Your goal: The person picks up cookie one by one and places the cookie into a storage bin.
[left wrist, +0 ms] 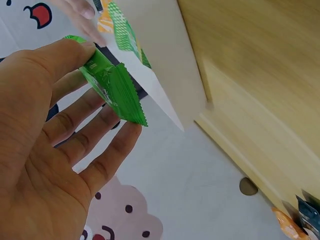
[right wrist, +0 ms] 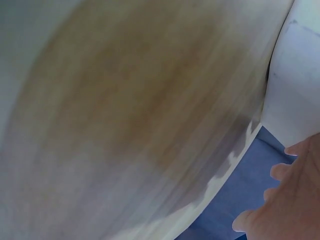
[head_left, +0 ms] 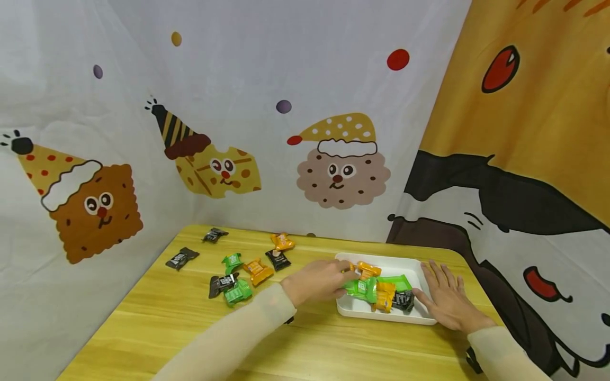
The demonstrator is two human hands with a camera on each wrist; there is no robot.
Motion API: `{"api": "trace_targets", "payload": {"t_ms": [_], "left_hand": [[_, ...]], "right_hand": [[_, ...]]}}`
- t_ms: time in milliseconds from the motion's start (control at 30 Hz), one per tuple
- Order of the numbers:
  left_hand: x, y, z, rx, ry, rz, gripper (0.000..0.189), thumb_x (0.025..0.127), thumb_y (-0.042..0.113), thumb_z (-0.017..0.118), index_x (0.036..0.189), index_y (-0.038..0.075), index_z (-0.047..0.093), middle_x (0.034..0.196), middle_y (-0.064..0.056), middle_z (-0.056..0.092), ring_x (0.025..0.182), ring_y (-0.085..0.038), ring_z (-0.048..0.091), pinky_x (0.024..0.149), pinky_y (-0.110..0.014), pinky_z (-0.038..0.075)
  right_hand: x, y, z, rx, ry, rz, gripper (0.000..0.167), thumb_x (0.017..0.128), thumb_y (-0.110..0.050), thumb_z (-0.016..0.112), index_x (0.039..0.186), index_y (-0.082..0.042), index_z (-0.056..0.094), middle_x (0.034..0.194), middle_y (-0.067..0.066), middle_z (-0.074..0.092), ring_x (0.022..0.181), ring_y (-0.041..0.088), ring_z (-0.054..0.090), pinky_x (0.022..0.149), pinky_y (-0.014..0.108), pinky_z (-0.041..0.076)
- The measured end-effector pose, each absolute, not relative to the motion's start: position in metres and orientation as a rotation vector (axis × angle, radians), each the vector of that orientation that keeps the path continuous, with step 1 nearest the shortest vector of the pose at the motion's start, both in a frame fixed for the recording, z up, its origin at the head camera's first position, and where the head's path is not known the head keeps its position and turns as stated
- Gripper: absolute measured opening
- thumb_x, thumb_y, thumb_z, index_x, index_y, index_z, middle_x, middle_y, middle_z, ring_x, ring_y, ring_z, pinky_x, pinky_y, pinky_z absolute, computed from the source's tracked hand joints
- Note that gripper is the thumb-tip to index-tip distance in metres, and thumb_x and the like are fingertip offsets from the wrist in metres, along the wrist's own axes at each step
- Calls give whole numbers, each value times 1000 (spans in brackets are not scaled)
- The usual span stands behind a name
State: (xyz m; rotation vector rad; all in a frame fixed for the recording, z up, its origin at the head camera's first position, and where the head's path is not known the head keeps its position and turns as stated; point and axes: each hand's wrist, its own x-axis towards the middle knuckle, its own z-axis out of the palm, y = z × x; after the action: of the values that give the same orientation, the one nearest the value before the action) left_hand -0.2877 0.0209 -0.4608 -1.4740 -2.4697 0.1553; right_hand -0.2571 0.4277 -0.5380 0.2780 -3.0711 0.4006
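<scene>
My left hand (head_left: pixel 316 281) is over the left end of a white tray (head_left: pixel 381 316), and in the left wrist view it pinches a green-wrapped candy (left wrist: pixel 112 90) between thumb and fingers. Inside the tray lie several wrapped candies, among them an orange candy (head_left: pixel 384 297), a black candy (head_left: pixel 403 300) and a flat green wrapper (head_left: pixel 395 282). My right hand (head_left: pixel 450 302) rests at the tray's right end with its fingers spread and straight, the thumb reaching over the rim. The right wrist view catches only part of that hand beside the tray wall (right wrist: pixel 295 75).
Loose candies lie on the left of the wooden table (head_left: pixel 157 317): black ones (head_left: pixel 182 258), green ones (head_left: pixel 238 292) and orange ones (head_left: pixel 259 272). A cloth (head_left: pixel 267 53) printed with cartoon figures hangs behind the table's far edge.
</scene>
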Motion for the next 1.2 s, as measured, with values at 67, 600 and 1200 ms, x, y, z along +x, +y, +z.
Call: {"api": "trace_targets", "payload": {"t_ms": [67,600,1200], "left_hand": [[-286,25,-460,-1480,-2472,160,49,111,34,83,159,27,72,159,0,74,133,-14,79,105,-20,66],[-282,59,-454,-1587,-2469,214,44,111,40,83,152,26,76,139,6,82,116,-4,79,102,-16,65],[-283,90,-447,-1593,-2755,268,49,113,33,81,160,37,71,151,17,78,119,0,76,96,-18,65]], "right_hand": [[-257,428,-538,281,-3066,397,96,120,-61,54,184,2,21,187,42,15,170,74,9,127,100,5],[-257,427,-536,290,-3073,424,97,120,-60,55,184,2,19,188,42,14,170,74,8,126,101,4],[-258,426,-535,285,-3078,367,97,119,-61,55,183,3,21,187,42,17,170,73,14,127,100,8]]}}
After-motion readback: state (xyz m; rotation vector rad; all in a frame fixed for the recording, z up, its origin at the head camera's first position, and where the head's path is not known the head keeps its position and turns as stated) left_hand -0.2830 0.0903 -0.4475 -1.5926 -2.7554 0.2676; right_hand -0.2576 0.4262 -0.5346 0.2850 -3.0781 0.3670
